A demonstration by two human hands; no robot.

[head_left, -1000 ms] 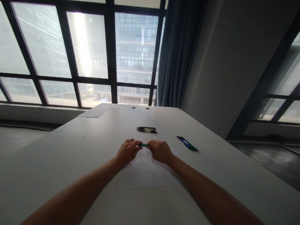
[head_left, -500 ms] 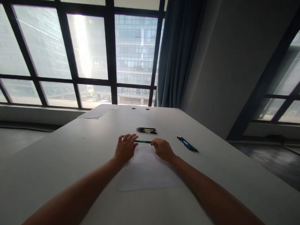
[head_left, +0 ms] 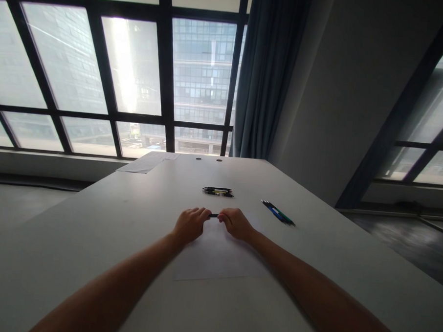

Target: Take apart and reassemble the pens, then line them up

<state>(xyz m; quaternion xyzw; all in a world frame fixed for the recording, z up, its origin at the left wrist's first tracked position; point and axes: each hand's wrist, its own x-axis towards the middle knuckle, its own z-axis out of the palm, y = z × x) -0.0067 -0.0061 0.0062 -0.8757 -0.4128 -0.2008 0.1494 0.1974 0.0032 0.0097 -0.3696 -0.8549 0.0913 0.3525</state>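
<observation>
Pen [head_left: 214, 215], dark and slim, lies level from 9 to 3 o'clock between your two hands, near the middle of the bench [head_left: 93, 238]. Only a short stretch of it shows; your fingers cover the rest. Your left hand [head_left: 190, 225] is closed on the 9 o'clock end, fingers curled together. Your right hand [head_left: 237, 224] pinches the 3 o'clock end, its other fingers folded in. The two hands are near each other but apart. You cannot tell whether the pen touches the surface below.

At 6 o'clock from the pen, a white sheet of paper [head_left: 217, 261] lies flat, partly under your hands. At 12 o'clock, just beyond your hands, black pens [head_left: 217, 189] lie side by side, roughly level. Toward 3 o'clock, blue and green pens [head_left: 277, 214] lie close together on a slant, tips toward 10 o'clock. Farther off at 11 o'clock, loose papers [head_left: 142, 165] lie along the bench edge. Near the far end at 12 o'clock, you see two dark round spots [head_left: 219, 160].
</observation>
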